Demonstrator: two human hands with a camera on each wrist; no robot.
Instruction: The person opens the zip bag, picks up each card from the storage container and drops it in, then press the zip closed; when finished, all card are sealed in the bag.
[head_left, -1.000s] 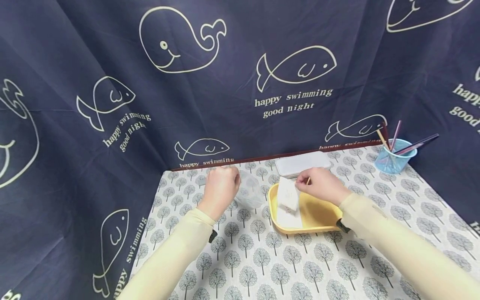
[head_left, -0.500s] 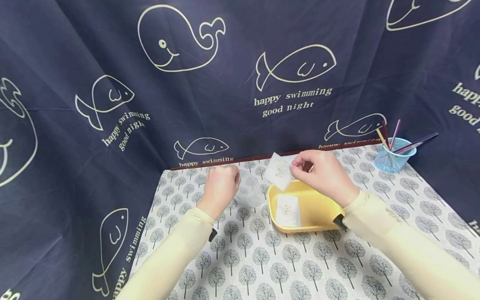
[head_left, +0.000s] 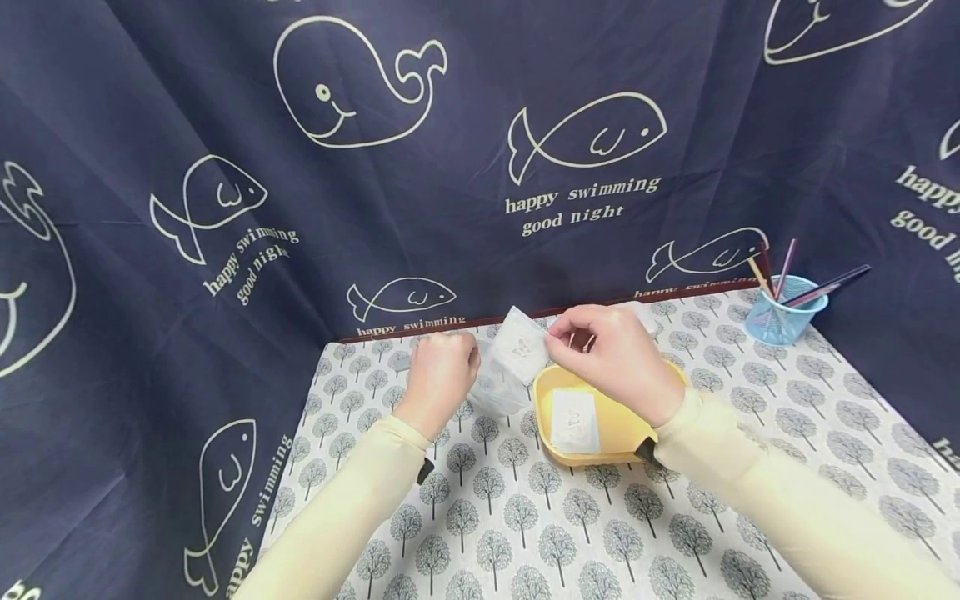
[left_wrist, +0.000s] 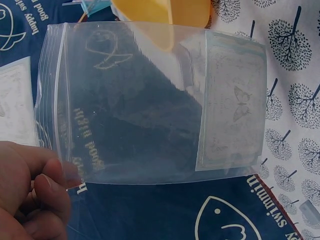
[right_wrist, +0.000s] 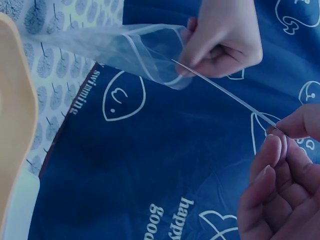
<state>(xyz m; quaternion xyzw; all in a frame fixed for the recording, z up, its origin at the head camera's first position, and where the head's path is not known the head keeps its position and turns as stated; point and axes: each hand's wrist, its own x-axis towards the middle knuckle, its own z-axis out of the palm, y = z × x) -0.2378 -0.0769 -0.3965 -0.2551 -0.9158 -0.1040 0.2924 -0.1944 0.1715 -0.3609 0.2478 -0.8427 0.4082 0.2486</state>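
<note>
My left hand (head_left: 441, 375) pinches a clear zip bag (left_wrist: 135, 100) near its zip end. At the bag's far end lies a thin white card (left_wrist: 232, 102) with a butterfly print. My right hand (head_left: 611, 358) pinches, between thumb and fingers, another thin white butterfly-print card (head_left: 521, 343); the right wrist view shows this card (right_wrist: 225, 92) almost edge-on. Its far corner overlaps the bag's mouth there, which looks parted. More white card (head_left: 575, 421) with the same print lies at the left side of a yellow tray (head_left: 637, 425), partly below my right forearm.
Behind the tray lies a white flat box (head_left: 643, 315), mostly hidden by my right hand. A blue mesh cup (head_left: 782, 321) with several pencils stands at the back right. A small grey piece (head_left: 401, 362) sits left of my left hand. A dark curtain (head_left: 480, 208) hangs behind the table.
My right hand has lifted a white card out of the yellow tray and carried it left toward the bag. My left hand has stayed in place, holding the bag.
</note>
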